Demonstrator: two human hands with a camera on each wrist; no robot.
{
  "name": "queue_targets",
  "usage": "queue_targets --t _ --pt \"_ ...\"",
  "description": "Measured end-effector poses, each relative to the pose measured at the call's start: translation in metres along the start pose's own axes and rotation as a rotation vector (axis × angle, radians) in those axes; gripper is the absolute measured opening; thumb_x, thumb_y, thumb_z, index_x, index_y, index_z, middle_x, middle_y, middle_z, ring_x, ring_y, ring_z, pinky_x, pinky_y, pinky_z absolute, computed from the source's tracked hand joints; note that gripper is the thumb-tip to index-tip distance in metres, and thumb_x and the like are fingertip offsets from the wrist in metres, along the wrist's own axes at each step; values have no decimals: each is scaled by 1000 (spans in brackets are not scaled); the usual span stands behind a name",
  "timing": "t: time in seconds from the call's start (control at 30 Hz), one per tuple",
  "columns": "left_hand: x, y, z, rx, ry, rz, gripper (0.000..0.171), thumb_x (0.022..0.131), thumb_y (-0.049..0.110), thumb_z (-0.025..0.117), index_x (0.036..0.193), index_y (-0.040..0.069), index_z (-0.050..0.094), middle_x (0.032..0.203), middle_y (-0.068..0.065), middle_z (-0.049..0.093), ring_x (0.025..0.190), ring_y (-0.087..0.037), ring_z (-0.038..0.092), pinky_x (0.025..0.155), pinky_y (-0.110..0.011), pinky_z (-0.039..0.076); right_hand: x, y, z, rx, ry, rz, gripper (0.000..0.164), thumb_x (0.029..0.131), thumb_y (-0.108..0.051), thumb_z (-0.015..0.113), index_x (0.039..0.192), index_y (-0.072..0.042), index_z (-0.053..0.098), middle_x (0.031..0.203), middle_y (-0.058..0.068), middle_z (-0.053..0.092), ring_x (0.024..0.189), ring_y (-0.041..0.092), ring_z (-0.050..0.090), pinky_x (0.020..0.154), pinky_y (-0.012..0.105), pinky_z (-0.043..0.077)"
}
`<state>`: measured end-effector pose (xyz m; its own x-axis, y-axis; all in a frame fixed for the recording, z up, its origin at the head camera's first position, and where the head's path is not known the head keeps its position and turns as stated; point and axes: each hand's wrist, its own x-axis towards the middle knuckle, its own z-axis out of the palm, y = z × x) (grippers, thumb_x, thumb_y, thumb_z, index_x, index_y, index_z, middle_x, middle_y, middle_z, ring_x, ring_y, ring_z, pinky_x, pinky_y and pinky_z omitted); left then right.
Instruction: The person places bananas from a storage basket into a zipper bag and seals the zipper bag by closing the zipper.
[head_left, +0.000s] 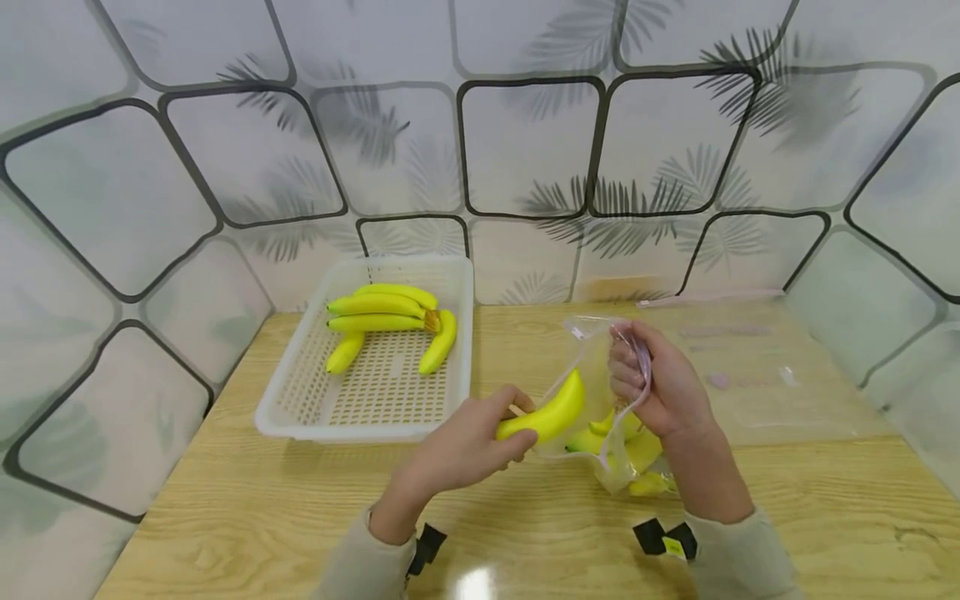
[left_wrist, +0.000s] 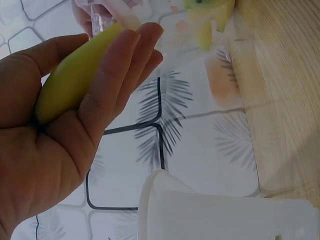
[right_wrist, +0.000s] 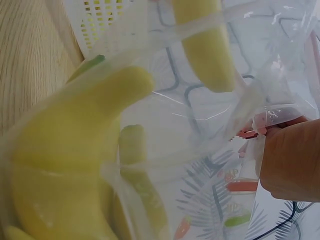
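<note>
Between thumb and fingers, my left hand (head_left: 472,437) holds a single yellow banana (head_left: 551,412), its far tip at the mouth of a clear plastic zip bag (head_left: 592,358). My right hand (head_left: 660,379) grips the bag's upper edge, keeping the mouth apart. Several bananas (head_left: 637,450) lie low inside the bag; in the right wrist view they fill the left side, seen through the film. The left wrist view shows the held banana (left_wrist: 75,82) lying along the palm.
A white perforated basket (head_left: 300,417) stands at the left with several bananas (head_left: 382,312) in it, some joined at a brown stem. Flat clear bags (head_left: 780,383) lie on the wooden table (head_left: 247,517) at the right. A patterned wall (head_left: 525,150) rises behind.
</note>
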<state>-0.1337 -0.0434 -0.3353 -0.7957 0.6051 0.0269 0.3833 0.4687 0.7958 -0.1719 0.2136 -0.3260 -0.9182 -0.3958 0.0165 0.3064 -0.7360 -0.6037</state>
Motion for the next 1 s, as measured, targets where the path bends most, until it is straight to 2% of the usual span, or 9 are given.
queue_targets --t 0.07,0.2,0.37,0.47,0.67,0.77,0.93,1.0 --pt "1 1 4 -17 43 -11 25 100 16 59 121 4 54 84 -5 70 61 -6 60 53 -23 50 0 0 0 6 4 3 30 110 -28 34 95 -5 49 67 0 41 52 9 22 43 16 33" --pt "3 3 13 23 135 -19 24 98 12 59 119 1 56 90 -9 69 57 -6 55 50 -22 47 0 0 0 16 11 8 30 110 -28 34 95 -5 49 67 0 41 52 9 21 43 16 32" --pt "6 6 22 96 190 -50 30 99 19 61 123 2 54 77 -2 59 52 -5 46 45 -21 41 0 0 0 19 14 13 32 110 -27 33 94 -5 49 67 -1 39 52 9 20 43 16 31" --pt "7 6 25 114 168 -59 34 102 23 58 127 2 50 76 0 54 52 -6 44 45 -21 41 0 -1 0 16 18 13 33 110 -28 32 93 -5 49 68 -1 38 53 9 19 43 16 29" --pt "6 5 26 108 78 -55 38 105 20 48 136 0 41 106 -10 52 72 -11 49 60 -22 47 -1 -1 0 4 20 9 34 110 -28 32 93 -6 50 67 -1 40 53 9 19 43 16 29" --pt "4 5 25 74 35 -65 40 103 15 46 140 1 39 117 -17 50 82 -13 51 66 -23 49 -1 -1 1 7 19 8 34 110 -28 31 93 -5 50 67 -1 40 52 9 20 43 16 28" --pt "3 6 21 35 -25 -81 49 97 9 47 144 2 38 121 -17 49 92 -16 54 72 -23 50 -1 -1 2 -4 37 6 32 110 -28 34 94 -6 50 66 -1 41 51 9 22 43 16 30" --pt "3 7 21 32 -37 -92 48 98 11 47 144 1 38 123 -17 49 96 -17 56 75 -24 51 -2 -1 2 -9 42 5 31 110 -28 35 94 -6 50 66 -1 42 51 9 22 43 16 30"
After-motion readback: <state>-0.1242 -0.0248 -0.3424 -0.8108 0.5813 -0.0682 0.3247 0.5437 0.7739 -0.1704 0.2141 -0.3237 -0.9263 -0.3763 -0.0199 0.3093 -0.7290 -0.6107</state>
